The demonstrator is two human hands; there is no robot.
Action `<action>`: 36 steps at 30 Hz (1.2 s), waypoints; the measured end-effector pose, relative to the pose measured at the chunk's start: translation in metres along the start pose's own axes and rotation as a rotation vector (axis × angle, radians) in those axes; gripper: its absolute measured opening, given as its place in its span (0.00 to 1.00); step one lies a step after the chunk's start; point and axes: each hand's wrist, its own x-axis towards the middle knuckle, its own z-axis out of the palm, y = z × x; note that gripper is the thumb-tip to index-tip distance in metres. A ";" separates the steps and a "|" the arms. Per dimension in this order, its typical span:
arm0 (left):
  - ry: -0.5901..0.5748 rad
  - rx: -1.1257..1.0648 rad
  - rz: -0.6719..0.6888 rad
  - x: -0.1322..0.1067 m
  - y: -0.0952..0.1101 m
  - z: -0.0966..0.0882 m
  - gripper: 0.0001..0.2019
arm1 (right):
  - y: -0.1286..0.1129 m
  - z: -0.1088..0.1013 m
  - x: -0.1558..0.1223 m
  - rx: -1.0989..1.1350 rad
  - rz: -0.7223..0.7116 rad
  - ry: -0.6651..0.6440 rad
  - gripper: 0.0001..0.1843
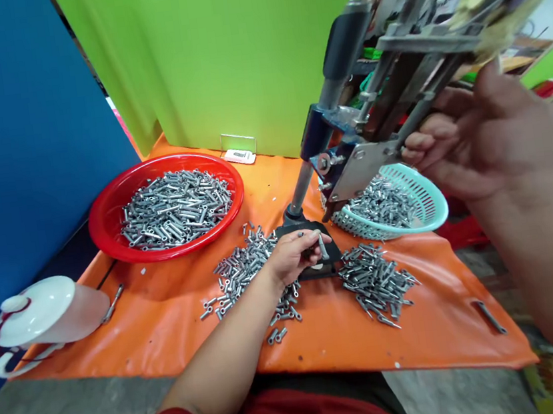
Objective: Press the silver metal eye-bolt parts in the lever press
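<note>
My left hand (293, 255) is closed at the base of a bench press (346, 165), pinching a small metal eye bolt (322, 247) with thumb and fingers. The bolt stands roughly upright over the press's dark base plate (331, 251). Raised at the right, my right hand (474, 136) has its fingers curled beside the press's rods and metal plate; what it grips is hidden and slightly blurred. Loose eye bolts lie in a pile (244, 271) to the left of the base. Another pile of metal pieces (376, 282) lies to its right.
A red basin (103, 231) full of metal pieces stands back left. Behind the press is a light blue basket (432, 204) of similar pieces. A white lidded jug (52, 312) sits at the left edge; a wrench (490, 317) lies right on the orange table cover (334, 347).
</note>
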 end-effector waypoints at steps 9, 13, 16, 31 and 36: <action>0.081 -0.014 0.036 -0.001 0.001 0.008 0.16 | 0.019 0.022 -0.086 0.251 0.131 0.007 0.18; 0.109 -0.057 0.046 0.000 -0.001 0.009 0.16 | 0.052 0.044 -0.136 -0.075 0.190 -0.258 0.21; 0.100 -0.038 0.024 0.000 -0.003 0.009 0.16 | 0.069 0.059 -0.155 -0.148 0.260 -0.343 0.18; 0.108 -0.027 0.062 0.001 -0.002 0.006 0.17 | 0.072 0.075 -0.163 0.846 0.926 -0.234 0.14; 0.104 -0.040 0.060 0.001 -0.003 0.007 0.17 | 0.075 0.074 -0.164 0.875 0.939 -0.257 0.13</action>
